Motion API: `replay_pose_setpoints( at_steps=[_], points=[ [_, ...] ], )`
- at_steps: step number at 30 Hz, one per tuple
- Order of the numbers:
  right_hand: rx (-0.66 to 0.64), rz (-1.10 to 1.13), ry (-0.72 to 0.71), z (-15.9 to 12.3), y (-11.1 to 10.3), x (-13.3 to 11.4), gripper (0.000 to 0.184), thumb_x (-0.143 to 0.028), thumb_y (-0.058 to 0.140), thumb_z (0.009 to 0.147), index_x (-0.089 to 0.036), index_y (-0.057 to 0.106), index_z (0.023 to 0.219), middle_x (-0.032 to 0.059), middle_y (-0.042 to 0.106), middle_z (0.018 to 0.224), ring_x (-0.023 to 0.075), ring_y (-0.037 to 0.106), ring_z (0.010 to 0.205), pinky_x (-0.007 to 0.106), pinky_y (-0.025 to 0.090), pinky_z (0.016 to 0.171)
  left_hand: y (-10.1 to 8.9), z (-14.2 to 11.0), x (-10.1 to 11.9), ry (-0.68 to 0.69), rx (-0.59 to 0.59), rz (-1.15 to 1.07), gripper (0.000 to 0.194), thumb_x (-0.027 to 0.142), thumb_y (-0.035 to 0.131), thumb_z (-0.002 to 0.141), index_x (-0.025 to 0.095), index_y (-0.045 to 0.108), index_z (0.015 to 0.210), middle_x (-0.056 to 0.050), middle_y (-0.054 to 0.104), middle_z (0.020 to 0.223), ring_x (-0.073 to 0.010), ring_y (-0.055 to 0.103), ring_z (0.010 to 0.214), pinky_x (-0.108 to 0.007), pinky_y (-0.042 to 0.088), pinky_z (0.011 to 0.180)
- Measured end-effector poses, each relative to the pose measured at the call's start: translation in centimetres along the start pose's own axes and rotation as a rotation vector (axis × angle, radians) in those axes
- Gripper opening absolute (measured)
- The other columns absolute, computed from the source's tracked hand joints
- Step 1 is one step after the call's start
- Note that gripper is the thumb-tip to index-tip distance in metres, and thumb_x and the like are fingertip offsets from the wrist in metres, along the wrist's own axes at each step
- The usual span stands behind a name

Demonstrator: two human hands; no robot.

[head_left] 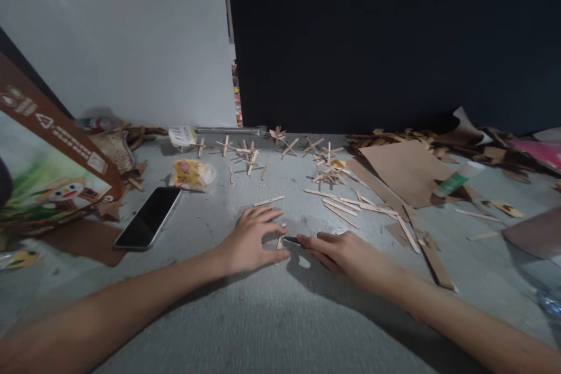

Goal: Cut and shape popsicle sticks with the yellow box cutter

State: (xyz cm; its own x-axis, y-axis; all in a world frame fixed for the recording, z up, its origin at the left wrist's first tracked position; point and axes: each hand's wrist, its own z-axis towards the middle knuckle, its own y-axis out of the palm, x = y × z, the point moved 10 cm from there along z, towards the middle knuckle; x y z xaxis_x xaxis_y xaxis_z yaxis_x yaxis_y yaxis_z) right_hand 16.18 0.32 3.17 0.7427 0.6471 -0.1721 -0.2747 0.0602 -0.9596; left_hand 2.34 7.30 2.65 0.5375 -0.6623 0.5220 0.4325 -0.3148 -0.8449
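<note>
My left hand (256, 241) rests on the table with its fingers curved. Its thumb and index fingertip press on the two ends of a short wooden stick (280, 241). From the right, my right hand (337, 250) grips a slim dark pointed tool (291, 239); its tip meets the stick, or lies just over it. Whether the tool is a knife blade I cannot tell, as most of it is inside my fingers. Just beyond my left hand lies a loose wooden stick (269, 201).
Crossed-stick pieces (252, 158) stand at the back. Loose sticks (342, 205), cardboard (401, 172) and a glue stick (459, 179) lie to the right. A phone (149, 217), a yellow packet (193, 174) and a printed bag (56, 158) are on the left.
</note>
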Motion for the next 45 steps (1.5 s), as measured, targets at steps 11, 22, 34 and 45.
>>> replay_pose_setpoints(
  at_steps=[11,22,34,45],
  points=[
    [-0.019,-0.031,0.039,-0.1,0.3,-0.3,0.041,-0.018,0.049,0.108,-0.024,0.064,0.145,0.0004,0.067,0.076,0.0128,0.058,0.053,0.029,0.024,0.053,-0.2,-0.1,0.1,-0.003,-0.01,-0.022,0.044,0.06,0.083,0.087,0.03,0.082,0.119,-0.009,0.056,0.164,-0.041,0.04,0.158,-0.066,0.026,0.129],
    [-0.06,-0.119,0.001,-0.5,0.2,-1.2,0.055,-0.003,0.054,0.093,-0.023,0.06,0.144,0.0007,0.068,0.08,0.0109,0.049,0.048,0.03,0.022,0.05,-0.3,-0.2,0.2,0.0,-0.013,-0.003,0.04,0.057,0.084,0.087,0.03,0.082,0.116,-0.009,0.056,0.164,-0.0405,0.042,0.157,-0.066,0.026,0.129],
    [-0.016,-0.186,-0.082,-0.7,0.8,-0.5,0.053,-0.008,0.048,0.101,-0.021,0.056,0.151,0.0032,0.07,0.085,0.0125,0.049,0.05,0.03,0.022,0.053,0.1,-0.1,-0.2,-0.023,-0.044,0.041,0.067,0.066,0.077,0.09,0.032,0.068,0.147,-0.01,0.052,0.167,-0.0418,0.037,0.159,-0.066,0.023,0.13],
    [0.025,-0.13,-0.076,-0.6,0.8,-0.1,0.048,-0.013,0.048,0.106,-0.023,0.055,0.152,0.0028,0.07,0.088,0.0118,0.05,0.051,0.029,0.022,0.053,0.0,0.0,-0.3,-0.004,-0.026,0.039,0.066,0.067,0.08,0.087,0.03,0.073,0.141,-0.012,0.055,0.163,-0.0435,0.04,0.156,-0.066,0.027,0.128]
  ],
)
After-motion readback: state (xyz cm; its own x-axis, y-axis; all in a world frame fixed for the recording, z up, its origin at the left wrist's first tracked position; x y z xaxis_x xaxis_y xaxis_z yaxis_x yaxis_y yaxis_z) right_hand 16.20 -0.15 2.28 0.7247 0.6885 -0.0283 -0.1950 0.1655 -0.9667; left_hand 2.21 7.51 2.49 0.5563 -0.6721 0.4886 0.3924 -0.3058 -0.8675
